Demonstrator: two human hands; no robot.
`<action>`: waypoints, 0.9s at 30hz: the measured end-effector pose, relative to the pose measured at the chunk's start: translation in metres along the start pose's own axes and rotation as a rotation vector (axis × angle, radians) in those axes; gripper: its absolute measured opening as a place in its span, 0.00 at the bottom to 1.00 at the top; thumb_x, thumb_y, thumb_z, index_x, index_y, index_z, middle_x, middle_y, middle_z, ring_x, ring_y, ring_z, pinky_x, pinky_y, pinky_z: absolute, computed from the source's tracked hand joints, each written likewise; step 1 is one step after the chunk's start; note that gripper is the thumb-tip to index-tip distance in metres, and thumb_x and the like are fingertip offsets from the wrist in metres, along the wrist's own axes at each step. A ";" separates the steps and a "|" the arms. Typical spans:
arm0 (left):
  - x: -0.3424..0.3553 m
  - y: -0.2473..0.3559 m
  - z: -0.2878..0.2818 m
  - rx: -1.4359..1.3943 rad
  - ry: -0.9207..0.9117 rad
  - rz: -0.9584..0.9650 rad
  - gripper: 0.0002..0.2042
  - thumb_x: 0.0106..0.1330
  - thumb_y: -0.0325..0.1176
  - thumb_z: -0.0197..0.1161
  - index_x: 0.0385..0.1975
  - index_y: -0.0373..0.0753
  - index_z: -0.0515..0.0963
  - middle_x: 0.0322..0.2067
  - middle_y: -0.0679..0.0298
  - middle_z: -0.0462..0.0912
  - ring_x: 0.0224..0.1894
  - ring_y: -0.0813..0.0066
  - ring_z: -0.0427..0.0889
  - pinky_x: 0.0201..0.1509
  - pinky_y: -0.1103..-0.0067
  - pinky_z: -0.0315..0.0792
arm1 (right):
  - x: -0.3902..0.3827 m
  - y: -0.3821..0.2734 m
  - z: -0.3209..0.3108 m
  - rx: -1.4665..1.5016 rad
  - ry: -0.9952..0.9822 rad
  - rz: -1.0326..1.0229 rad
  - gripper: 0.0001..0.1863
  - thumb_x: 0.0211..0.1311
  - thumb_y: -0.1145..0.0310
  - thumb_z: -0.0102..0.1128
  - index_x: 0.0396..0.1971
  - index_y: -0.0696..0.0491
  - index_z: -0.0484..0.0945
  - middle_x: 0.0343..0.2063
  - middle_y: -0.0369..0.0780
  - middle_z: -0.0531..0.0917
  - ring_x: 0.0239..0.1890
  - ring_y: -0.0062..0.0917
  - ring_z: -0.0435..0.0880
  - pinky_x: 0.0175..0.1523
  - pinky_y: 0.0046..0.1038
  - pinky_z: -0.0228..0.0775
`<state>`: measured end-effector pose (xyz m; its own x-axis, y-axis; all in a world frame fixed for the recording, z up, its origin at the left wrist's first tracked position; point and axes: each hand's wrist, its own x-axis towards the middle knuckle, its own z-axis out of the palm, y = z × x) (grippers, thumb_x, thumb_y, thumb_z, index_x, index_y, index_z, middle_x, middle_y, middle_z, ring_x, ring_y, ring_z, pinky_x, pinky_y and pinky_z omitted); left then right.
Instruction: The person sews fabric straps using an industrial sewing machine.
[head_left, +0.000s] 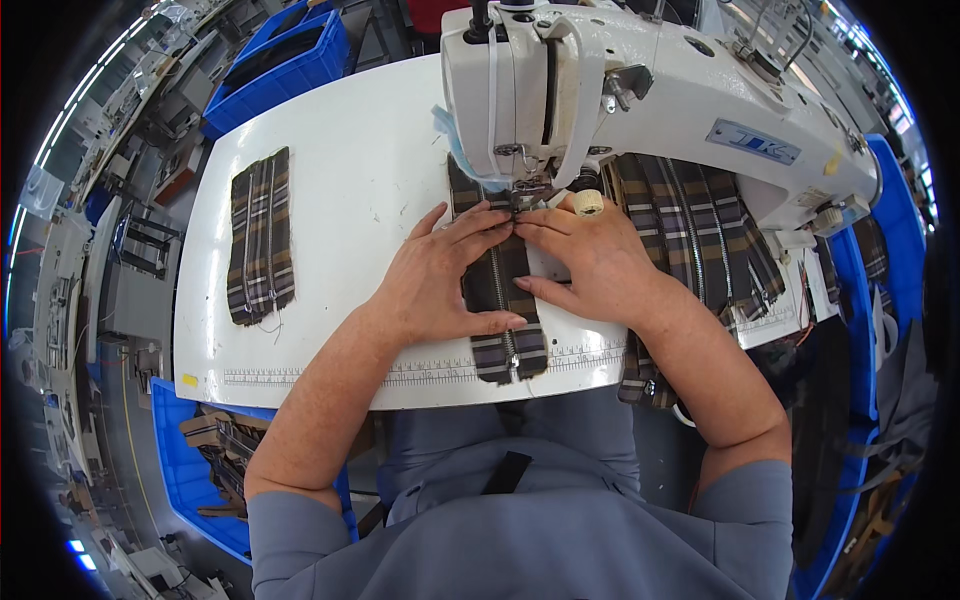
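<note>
My left hand lies on a plaid strip with a metal zipper, fingers spread near the sewing needle, thumb across the lower zipper. My right hand rests at that strip's right side, fingertips at the presser foot, thumb stretched onto the fabric's edge. Both hands have fingers flat or apart, pressing the strip beneath the white sewing machine; its upper end runs behind the machine head. Several similar zippered plaid pieces lie to the right under the arm, and one piece lies alone at the left.
The white table has a printed ruler along its front edge. Blue bins stand at back left, lower left with plaid pieces, and along the right. Other workbenches line the left; a red shape shows at the top.
</note>
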<state>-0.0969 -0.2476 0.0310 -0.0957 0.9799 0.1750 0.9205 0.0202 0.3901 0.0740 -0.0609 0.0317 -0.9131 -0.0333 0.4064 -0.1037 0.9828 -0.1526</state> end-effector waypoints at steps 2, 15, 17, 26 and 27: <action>-0.001 0.001 0.001 -0.006 0.014 -0.004 0.47 0.48 0.60 0.81 0.66 0.34 0.76 0.70 0.55 0.73 0.77 0.56 0.66 0.83 0.51 0.50 | 0.000 0.000 0.000 -0.006 0.002 -0.004 0.27 0.57 0.52 0.74 0.52 0.54 0.85 0.54 0.39 0.86 0.53 0.37 0.84 0.55 0.41 0.77; -0.004 -0.002 0.011 -0.233 0.088 -0.008 0.19 0.63 0.39 0.76 0.52 0.37 0.87 0.61 0.56 0.84 0.66 0.57 0.80 0.73 0.64 0.73 | 0.001 0.000 0.001 -0.007 -0.037 0.011 0.21 0.59 0.60 0.71 0.50 0.55 0.85 0.53 0.37 0.86 0.52 0.34 0.85 0.51 0.39 0.79; -0.002 -0.002 0.014 -0.170 0.147 -0.008 0.14 0.65 0.33 0.73 0.49 0.37 0.88 0.58 0.57 0.86 0.64 0.58 0.83 0.68 0.68 0.78 | 0.000 0.002 0.005 0.006 -0.011 0.002 0.20 0.61 0.58 0.70 0.49 0.55 0.86 0.52 0.37 0.87 0.49 0.34 0.85 0.51 0.38 0.74; 0.027 -0.030 0.006 -0.095 0.168 0.075 0.14 0.65 0.28 0.70 0.49 0.36 0.88 0.54 0.55 0.87 0.55 0.55 0.87 0.61 0.68 0.81 | 0.002 0.000 0.008 0.013 0.032 -0.009 0.19 0.62 0.58 0.69 0.47 0.55 0.87 0.49 0.37 0.88 0.43 0.34 0.85 0.49 0.36 0.70; 0.031 -0.031 0.005 -0.096 0.170 0.077 0.14 0.65 0.28 0.70 0.49 0.36 0.88 0.54 0.55 0.87 0.55 0.55 0.87 0.61 0.68 0.81 | 0.001 0.000 0.009 0.010 0.054 -0.012 0.18 0.62 0.59 0.70 0.46 0.54 0.88 0.48 0.37 0.88 0.43 0.34 0.85 0.48 0.35 0.70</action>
<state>-0.1263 -0.2166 0.0200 -0.0966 0.9302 0.3542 0.8881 -0.0801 0.4526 0.0698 -0.0628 0.0237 -0.8893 -0.0352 0.4560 -0.1189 0.9806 -0.1562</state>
